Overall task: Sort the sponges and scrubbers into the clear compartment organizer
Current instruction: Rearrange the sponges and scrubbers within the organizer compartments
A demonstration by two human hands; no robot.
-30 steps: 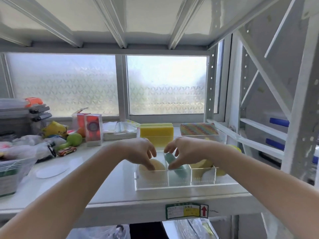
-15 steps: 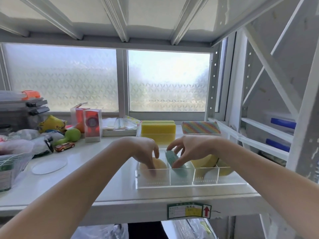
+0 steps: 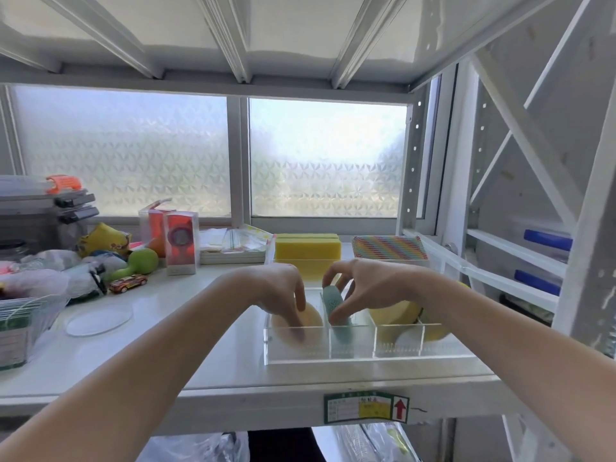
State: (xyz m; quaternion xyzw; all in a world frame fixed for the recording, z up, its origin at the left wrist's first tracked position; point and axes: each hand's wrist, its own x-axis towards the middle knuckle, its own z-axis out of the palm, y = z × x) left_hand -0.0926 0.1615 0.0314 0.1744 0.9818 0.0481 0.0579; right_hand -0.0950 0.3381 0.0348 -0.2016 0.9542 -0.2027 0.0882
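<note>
The clear compartment organizer (image 3: pixel 350 360) stands near the shelf's front edge. My left hand (image 3: pixel 276 288) reaches into its leftmost compartment, fingertips pressing on a round pale yellow sponge (image 3: pixel 311 320). My right hand (image 3: pixel 370 283) pinches a teal textured scrubber (image 3: pixel 335 300) that stands tilted in the second compartment. A large yellow sponge (image 3: pixel 395 311) fills the compartments to the right, partly hidden under my right wrist. Behind the organizer lie stacked yellow sponges (image 3: pixel 308 248) and a rainbow-striped scrubber pad (image 3: pixel 388 246).
The white shelf (image 3: pixel 200 331) holds clutter at left: a toy car (image 3: pixel 128 283), a green dumbbell toy (image 3: pixel 141 261), red boxes (image 3: pixel 180 245), plastic bags, a wire basket (image 3: pixel 23 325), a round clear lid (image 3: pixel 98 323). Shelf uprights stand close on the right.
Both hands stayed at the organizer. My right hand has lifted the teal scrubber more upright in the second compartment; my left fingers have pushed deeper onto the round sponge.
</note>
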